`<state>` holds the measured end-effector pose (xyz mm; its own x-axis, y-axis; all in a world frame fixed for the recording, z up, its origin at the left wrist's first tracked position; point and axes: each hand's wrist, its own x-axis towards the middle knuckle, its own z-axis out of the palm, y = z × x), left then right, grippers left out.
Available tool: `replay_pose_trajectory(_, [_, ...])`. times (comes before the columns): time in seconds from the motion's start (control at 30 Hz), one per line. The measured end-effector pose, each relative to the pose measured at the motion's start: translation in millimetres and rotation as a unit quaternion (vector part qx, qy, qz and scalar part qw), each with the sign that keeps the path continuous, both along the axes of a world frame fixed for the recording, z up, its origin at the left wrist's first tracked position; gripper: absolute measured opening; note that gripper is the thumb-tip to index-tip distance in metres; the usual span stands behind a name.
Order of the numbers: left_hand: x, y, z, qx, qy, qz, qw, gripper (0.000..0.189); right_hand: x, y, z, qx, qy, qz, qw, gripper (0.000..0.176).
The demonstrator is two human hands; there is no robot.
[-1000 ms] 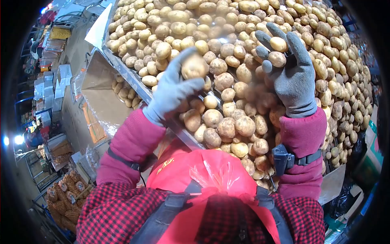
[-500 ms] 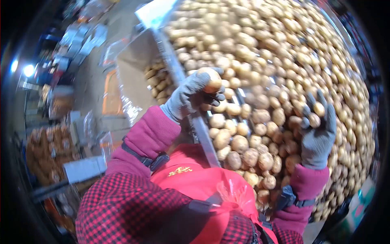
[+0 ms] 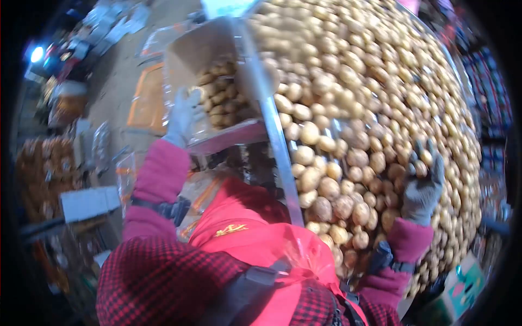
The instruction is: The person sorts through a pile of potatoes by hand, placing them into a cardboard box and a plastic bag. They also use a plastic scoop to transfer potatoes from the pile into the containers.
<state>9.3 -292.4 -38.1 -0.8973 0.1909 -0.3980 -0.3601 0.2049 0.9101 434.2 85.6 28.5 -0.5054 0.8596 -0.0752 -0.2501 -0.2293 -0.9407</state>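
My left hand (image 3: 184, 117), in a grey glove, is at the left rim of a plastic-lined cardboard box (image 3: 191, 50). Its fingers are spread, and a potato near the fingertips appears loose rather than gripped. Smaller potatoes (image 3: 223, 98) lie inside the box. On the other side, my right hand (image 3: 423, 190), gloved too, rests palm up over the potato heap (image 3: 375, 65), its fingers curled round two small potatoes (image 3: 421, 169). Larger potatoes (image 3: 329, 188) lie between this hand and the metal edge (image 3: 281, 155) of the table.
The table's metal edge separates the heap from the box. An orange-edged flat panel (image 3: 147, 98) lies on the floor left of the box. A white sheet (image 3: 89, 204) and brown sacks (image 3: 46, 179) are farther left. A printed carton (image 3: 462, 285) stands at lower right.
My left hand has moved left from above the table edge to the box, and the large potato it gripped is no longer in it. My right hand keeps its potatoes. The view has shifted.
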Motion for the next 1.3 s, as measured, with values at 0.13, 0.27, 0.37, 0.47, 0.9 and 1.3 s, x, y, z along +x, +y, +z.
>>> replay_pose_trajectory(0.13, [67.8,62.6,36.3,-0.006,0.269,-0.266,0.926,0.057,6.7,5.9,5.8,-0.125,0.103,0.092,0.982,0.049])
replay_pose_trajectory(0.27, [157.1,116.9,53.9,0.007,0.477,-0.563,0.675,0.059,-9.4,-14.3,10.8,0.023,0.007,0.003,1.0,0.051])
replay_pose_trajectory(0.37, [171.2,140.4,27.7,-0.021,0.553,-0.677,0.485,0.061,-3.0,-5.2,12.6,-0.107,0.074,0.051,0.99,0.052])
replay_pose_trajectory(0.47, [160.9,170.4,27.3,-0.06,0.537,-0.726,0.426,0.07,-0.9,-0.9,17.7,-0.196,0.122,0.071,0.971,0.053])
replay_pose_trajectory(0.9, [63.9,322.9,27.3,-0.193,0.769,-0.427,0.435,0.054,-11.8,-16.6,25.2,-0.124,0.103,-0.001,0.987,0.043])
replay_pose_trajectory(1.3, [103.8,313.0,2.8,-0.249,0.647,-0.413,0.591,0.076,-9.7,-15.1,34.6,-0.162,0.084,0.035,0.983,0.041])
